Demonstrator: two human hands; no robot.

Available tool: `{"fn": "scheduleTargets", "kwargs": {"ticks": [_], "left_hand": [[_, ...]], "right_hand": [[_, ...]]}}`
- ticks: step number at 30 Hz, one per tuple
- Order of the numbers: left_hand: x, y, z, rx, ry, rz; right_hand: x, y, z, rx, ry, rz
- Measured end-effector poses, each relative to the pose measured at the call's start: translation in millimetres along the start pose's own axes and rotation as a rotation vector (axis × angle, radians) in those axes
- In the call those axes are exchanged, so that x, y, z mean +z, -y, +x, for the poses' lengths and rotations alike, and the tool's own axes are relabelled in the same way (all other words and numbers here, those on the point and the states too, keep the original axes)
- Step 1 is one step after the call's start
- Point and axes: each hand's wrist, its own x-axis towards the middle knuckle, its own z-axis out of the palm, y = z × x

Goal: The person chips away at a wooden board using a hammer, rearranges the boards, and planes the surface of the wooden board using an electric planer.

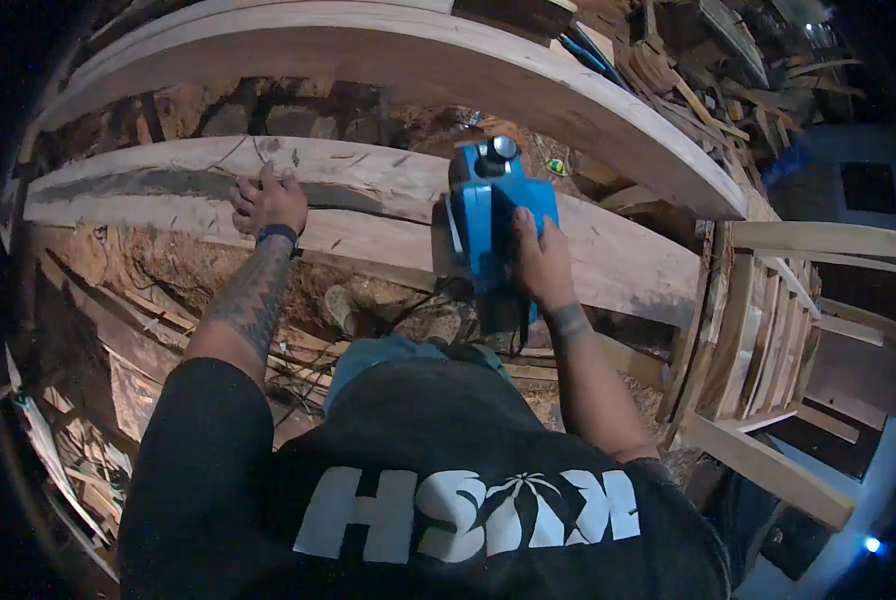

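A blue electric planer (508, 205) sits on a long, pale wooden plank (608, 250). My right hand (545, 262) is wrapped round its rear handle, so part of the grip is hidden. Further left, my left hand (270, 205) lies on the same plank with its fingers spread, holding nothing. A dark grey, rough strip (148, 185) runs lengthwise along the plank's left part, passing by my left hand. Thin dark marks show on the wood above my fingertips.
Beyond the plank lies a thick wooden beam (368, 60). At the right stands a slatted wooden frame (768, 330). Scrap wood (728, 70) is heaped at the upper right. A dark cable (293, 385) trails on the floor near my shoes (340, 308), among loose strips of wood.
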Motion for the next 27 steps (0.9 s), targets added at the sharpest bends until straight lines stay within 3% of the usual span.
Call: {"fn": "scheduleTargets", "kwargs": {"ticks": [4, 8, 11, 13, 16, 18, 20, 22, 25, 27], "left_hand": [[6, 2, 6, 0.016, -0.026, -0.006], [3, 1, 1, 0.022, -0.043, 0.003], [10, 1, 3, -0.006, -0.064, 0.029], [12, 3, 4, 0.003, -0.065, 0.033], [11, 3, 1, 0.01, -0.064, 0.039], [9, 3, 4, 0.016, -0.066, 0.045], [10, 4, 4, 0.017, -0.061, 0.047], [9, 4, 5, 0.009, -0.039, 0.044], [12, 5, 3, -0.013, -0.061, 0.057], [14, 4, 5, -0.001, -0.066, 0.053]], "right_hand": [[-22, -9, -18, 0.003, 0.052, -0.047], [-58, -27, -92, 0.019, 0.013, -0.043], [-58, -48, -94, -0.133, -0.041, -0.159], [-50, -39, -59, 0.086, 0.005, -0.106], [-36, -25, -4, -0.036, 0.016, -0.13], [-39, -15, 13, 0.113, 0.119, -0.057], [-40, -57, -8, -0.132, 0.037, -0.22], [-51, -75, -46, -0.242, -0.063, -0.295], [-77, -63, -108, 0.062, -0.033, 0.138], [-80, -59, -96, 0.052, -0.034, -0.004]]}}
